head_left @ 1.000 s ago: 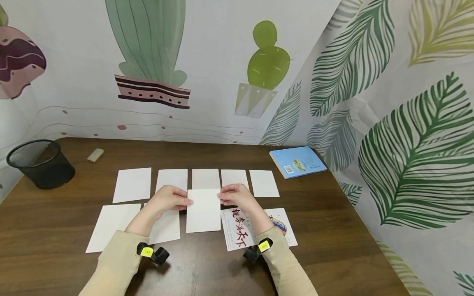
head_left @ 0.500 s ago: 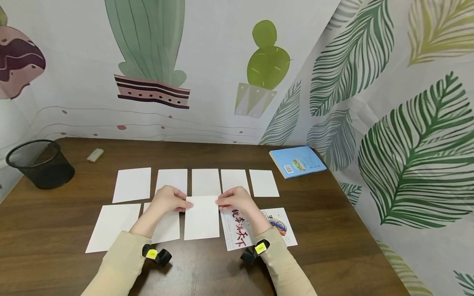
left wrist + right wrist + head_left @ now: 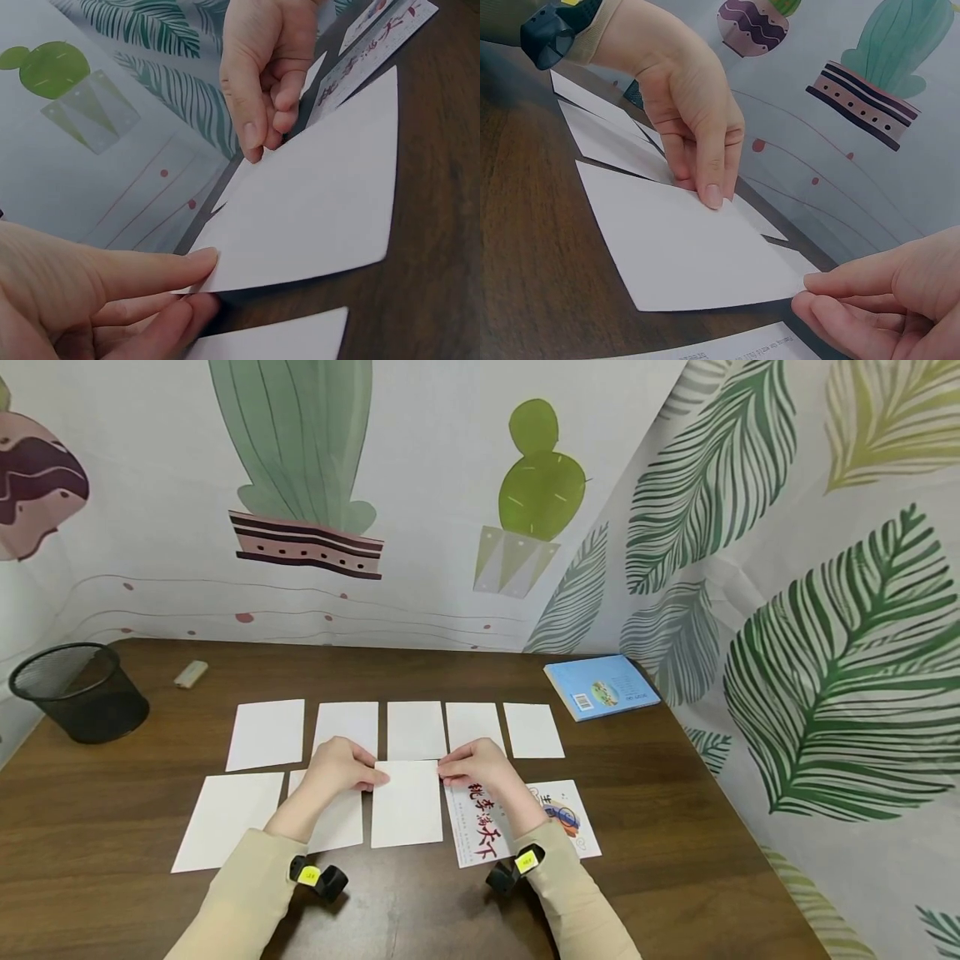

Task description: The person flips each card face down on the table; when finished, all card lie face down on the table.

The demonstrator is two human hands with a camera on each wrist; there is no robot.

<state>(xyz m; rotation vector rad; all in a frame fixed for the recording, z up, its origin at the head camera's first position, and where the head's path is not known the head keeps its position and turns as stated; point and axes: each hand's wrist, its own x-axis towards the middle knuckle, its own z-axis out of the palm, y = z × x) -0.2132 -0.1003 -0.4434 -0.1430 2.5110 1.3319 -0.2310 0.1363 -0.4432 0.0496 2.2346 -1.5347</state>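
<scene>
Both hands hold one blank white card point(image 3: 407, 806) by its two upper corners, in the middle of the near row. My left hand point(image 3: 339, 770) pinches the left corner, thumb on top and fingers below, as the left wrist view shows. At the opposite corner my right hand point(image 3: 480, 767) pinches between thumb and fingers, plain in the right wrist view. The card point(image 3: 307, 202) looks slightly raised at its far edge, with its near edge at or close to the tabletop. Under the left wrist lies another white card point(image 3: 337, 818); beneath the right lies a card with red characters point(image 3: 477, 835).
Several white cards point(image 3: 266, 735) form a far row. A white card point(image 3: 225, 822) lies at near left, and a card with a colourful print point(image 3: 566, 818) at near right. A black mesh bin point(image 3: 82, 702), an eraser point(image 3: 191, 674) and a blue book point(image 3: 600, 687) stand farther out.
Both hands have brought the white card slightly nearer to me and lower, level with the near row. Over the last half second it has hardly moved.
</scene>
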